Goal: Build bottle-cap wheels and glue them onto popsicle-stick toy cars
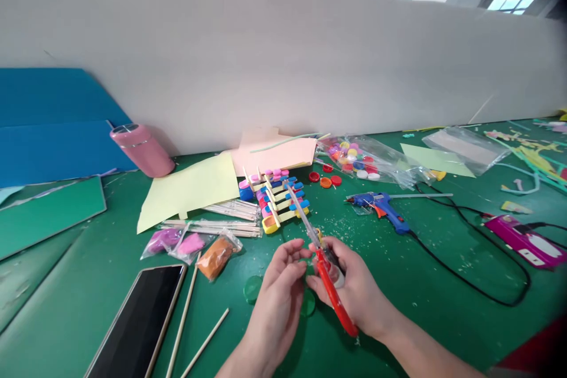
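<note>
My right hand [354, 283] is wrapped round a red-handled tool [331, 289] with a long, narrow grey blade pointing up and away. A whitish round piece [337, 277] shows beside the handle in the same hand. Close by on the left, my left hand [281, 289] has its fingers curled in with the thumb near them; what they hold, if anything, is hidden. Green bottle caps [253, 289] lie by my hands. Beyond the blade tip stands a small construction [277, 198] of wooden sticks and pink, blue and yellow caps.
A blue glue gun [383, 208] with a trailing cord lies right of the construction. Bagged coloured caps [354, 159] are behind. At left are a phone [137, 322], bagged clay [217, 257], wooden sticks [206, 342] and a pink flask [144, 150]. A white panel [283, 65] borders the back.
</note>
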### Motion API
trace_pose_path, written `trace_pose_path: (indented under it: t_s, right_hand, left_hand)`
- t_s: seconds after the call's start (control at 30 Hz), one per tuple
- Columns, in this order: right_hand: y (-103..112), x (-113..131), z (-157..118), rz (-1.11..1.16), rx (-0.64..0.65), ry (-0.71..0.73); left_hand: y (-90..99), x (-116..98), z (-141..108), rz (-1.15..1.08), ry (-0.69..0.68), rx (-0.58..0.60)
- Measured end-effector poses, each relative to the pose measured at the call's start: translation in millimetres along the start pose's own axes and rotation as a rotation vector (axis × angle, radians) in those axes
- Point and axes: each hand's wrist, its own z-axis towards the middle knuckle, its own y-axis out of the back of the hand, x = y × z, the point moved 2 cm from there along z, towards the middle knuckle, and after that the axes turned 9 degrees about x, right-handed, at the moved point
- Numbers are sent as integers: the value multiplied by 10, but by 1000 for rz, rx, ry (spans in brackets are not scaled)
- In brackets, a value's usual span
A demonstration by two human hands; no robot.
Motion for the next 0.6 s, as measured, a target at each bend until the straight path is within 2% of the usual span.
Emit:
trace_pose_path:
  t_s: [0.23, 0.37, 0.6]
  right_hand:
    - [6, -69, 8, 87, 42, -63]
    - [-35, -92, 15, 175, 114, -90]
    - [7, -67, 24, 51, 74, -82]
  left_hand:
    - [64, 50, -81, 96, 114, 164]
    - [150, 79, -66, 54, 107, 144]
    - [222, 121, -74, 37, 80, 128]
